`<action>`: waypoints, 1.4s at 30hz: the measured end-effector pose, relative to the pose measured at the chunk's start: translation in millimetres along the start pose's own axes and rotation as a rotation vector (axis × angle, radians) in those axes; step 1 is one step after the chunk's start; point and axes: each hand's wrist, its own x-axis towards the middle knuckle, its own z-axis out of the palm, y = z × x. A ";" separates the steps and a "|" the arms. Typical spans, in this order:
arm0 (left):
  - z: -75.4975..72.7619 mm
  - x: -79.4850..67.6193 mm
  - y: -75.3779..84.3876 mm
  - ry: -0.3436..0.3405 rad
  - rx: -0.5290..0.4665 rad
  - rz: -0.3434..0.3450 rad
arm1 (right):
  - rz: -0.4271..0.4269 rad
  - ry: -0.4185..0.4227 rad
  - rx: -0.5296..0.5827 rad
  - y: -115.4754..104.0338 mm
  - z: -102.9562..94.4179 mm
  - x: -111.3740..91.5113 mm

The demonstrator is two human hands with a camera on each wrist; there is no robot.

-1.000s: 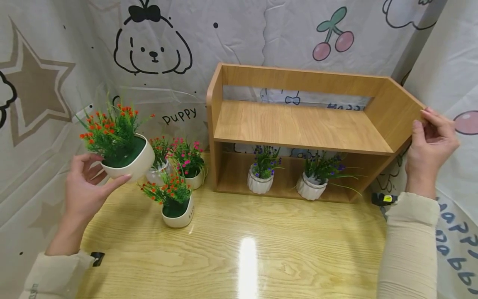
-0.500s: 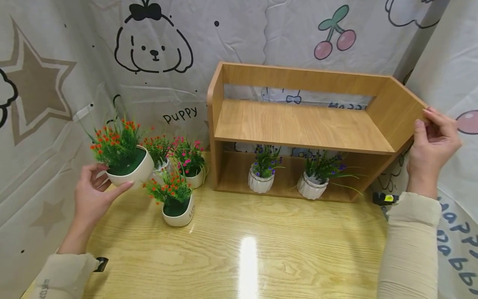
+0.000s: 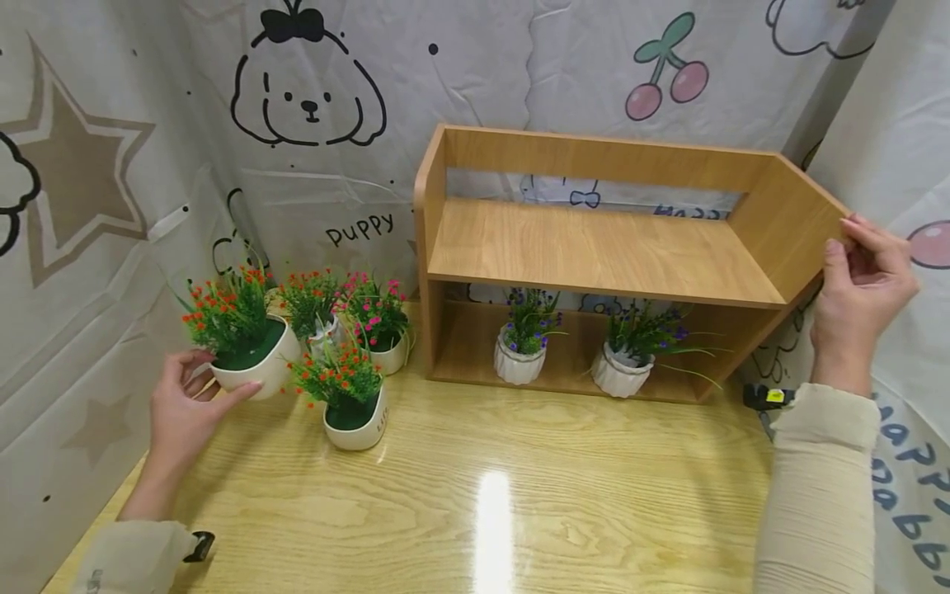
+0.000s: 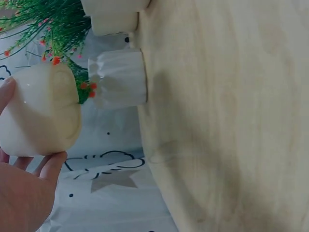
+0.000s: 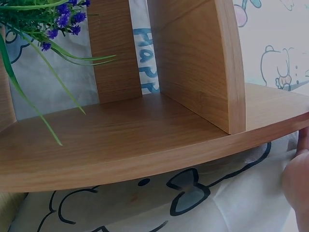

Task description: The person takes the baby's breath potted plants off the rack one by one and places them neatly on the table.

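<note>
Head view. Left hand (image 3: 184, 404), between 8 and 9 o'clock: fingers (image 3: 184, 361) and thumb pinch an oval white pot (image 3: 261, 373) of orange flowers. Over the last second it sinks towards 6 o'clock, nearer the worktop (image 3: 594, 495). From it, a red-flowered pot (image 3: 326, 334) stands at 2 o'clock, a pink-flowered pot (image 3: 393, 356) at 3, a smaller orange-flowered pot (image 3: 356, 426) at 4. Right hand (image 3: 864, 289), 3 o'clock: fingers curled, gripping the front edge of the wooden shelf (image 3: 594, 247) at its side board; no real change there. Two purple-flowered pots, left one (image 3: 519, 365) and right one (image 3: 622, 375), stay on the bottom board.

Left wrist view. Oval pot at 9 o'clock, its base facing the worktop at 3, a gap between; not yet set down. Pleated white pot (image 4: 120, 79) stands between 10 and 11.

Right wrist view. One finger touches the shelf edge near 4 o'clock; purple flowers at 10 to 11. My read: the lowering brings the oval pot level with the worktop group, well apart from the shelf, which the right hand probably steadies.
</note>
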 end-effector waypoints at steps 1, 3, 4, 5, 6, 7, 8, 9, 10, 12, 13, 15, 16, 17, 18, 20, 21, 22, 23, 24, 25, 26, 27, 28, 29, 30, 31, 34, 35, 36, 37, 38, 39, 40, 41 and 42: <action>0.0 -1.0 -1.1 -0.005 0.000 0.000 | -0.003 -0.001 0.001 0.2 -0.3 0.1; 0.1 -2.7 -3.4 -0.014 0.006 0.000 | -0.007 -0.005 0.011 0.7 -0.9 0.3; 0.2 -3.4 -4.5 -0.019 0.012 -0.002 | -0.005 -0.005 0.018 0.9 -1.2 0.4; 0.2 -4.1 -5.5 -0.027 0.015 -0.005 | -0.004 -0.004 0.027 1.1 -1.3 0.5; 0.3 -4.8 -6.5 -0.036 0.018 -0.010 | 0.007 0.001 0.038 1.2 -1.2 0.7; 0.5 -5.4 -7.8 -0.046 0.022 -0.015 | 0.006 0.001 0.036 1.4 -1.3 0.8; 0.6 -6.3 -9.4 -0.059 0.027 -0.018 | 0.005 0.000 0.032 1.7 -1.5 0.8; 0.7 -7.0 -11.5 -0.074 0.034 -0.022 | 0.004 -0.001 0.026 1.9 -1.6 0.9; 0.9 -7.9 -13.2 -0.086 0.041 -0.026 | 0.003 -0.001 0.020 1.9 -1.6 0.8; 1.4 -9.9 -18.0 -0.114 0.049 -0.027 | -0.012 -0.012 -0.007 2.5 -2.0 0.7; 1.7 -11.2 -20.0 -0.125 0.055 -0.024 | -0.011 -0.012 -0.004 2.4 -2.0 0.6; 2.5 -13.4 -23.2 -0.148 0.060 -0.015 | -0.017 -0.017 -0.010 2.5 -1.8 0.3; 3.4 -14.3 -24.3 -0.158 0.056 -0.007 | -0.017 -0.017 -0.012 2.2 -1.7 0.2; 4.4 -14.9 -25.4 -0.168 0.049 0.003 | -0.018 -0.017 -0.025 1.8 -1.5 0.1; 5.4 -15.5 -26.0 -0.175 0.045 0.010 | -0.017 -0.017 -0.038 1.3 -1.1 0.0; 7.5 -16.1 -27.0 -0.185 0.041 0.020 | -0.003 -0.007 -0.047 0.0 -0.3 -0.1; 8.4 -16.2 -27.7 -0.190 0.038 0.019 | 0.004 -0.003 -0.051 -0.6 0.1 -0.2; 9.1 -16.3 -28.6 -0.192 0.038 0.015 | 0.004 -0.004 -0.070 -1.1 0.4 -0.4; 9.5 -16.4 -29.5 -0.196 0.040 0.006 | 0.005 -0.004 -0.077 -1.4 0.7 -0.7; 9.7 -16.6 -30.6 -0.201 0.040 -0.006 | 0.008 -0.003 -0.066 -1.6 1.0 -1.0; 9.8 -16.8 -31.9 -0.207 0.040 -0.018 | 0.009 -0.002 -0.057 -1.8 1.2 -1.3; 9.9 -17.1 -33.3 -0.215 0.034 -0.029 | 0.009 -0.001 -0.055 -2.0 1.5 -1.7; 10.1 -17.2 -34.9 -0.224 0.033 -0.037 | 0.008 0.000 -0.048 -2.1 1.7 -2.0; 10.2 -17.2 -36.5 -0.231 0.031 -0.042 | 0.010 0.002 -0.048 -2.4 1.9 -2.2; 10.5 -17.4 -38.3 -0.241 0.029 -0.042 | 0.010 0.003 -0.049 -2.6 2.0 -2.4; 10.9 -17.5 -40.0 -0.250 0.023 -0.040 | 0.011 0.005 -0.053 -2.9 2.1 -2.6; 11.4 -17.5 -41.6 -0.258 0.017 -0.034 | 0.011 0.005 -0.065 -3.2 2.2 -2.7; 12.8 -17.8 -45.4 -0.276 -0.011 -0.012 | 0.014 0.000 -0.086 -3.9 2.4 -2.8; 13.3 -18.0 -46.2 -0.281 -0.022 -0.006 | 0.015 -0.001 -0.082 -3.9 2.4 -2.8; 13.5 -18.0 -46.6 -0.285 -0.029 -0.002 | 0.016 -0.002 -0.076 -3.8 2.4 -2.9; 13.6 -18.0 -46.9 -0.289 -0.031 -0.001 | 0.016 -0.003 -0.080 -3.8 2.3 -3.0; 13.6 -17.9 -46.8 -0.293 -0.026 -0.003 | 0.016 -0.002 -0.082 -3.6 2.1 -3.1; 13.5 -17.5 -46.6 -0.296 -0.017 -0.007 | 0.016 -0.001 -0.084 -3.5 1.8 -3.2; 13.2 -17.1 -46.2 -0.301 -0.004 -0.012 | 0.016 0.000 -0.092 -3.4 1.4 -3.3; 12.8 -16.3 -45.8 -0.310 0.007 -0.020 | 0.018 0.003 -0.084 -3.1 1.0 -3.3; 12.3 -15.6 -45.4 -0.320 0.018 -0.029 | 0.020 0.006 -0.078 -2.9 0.6 -3.3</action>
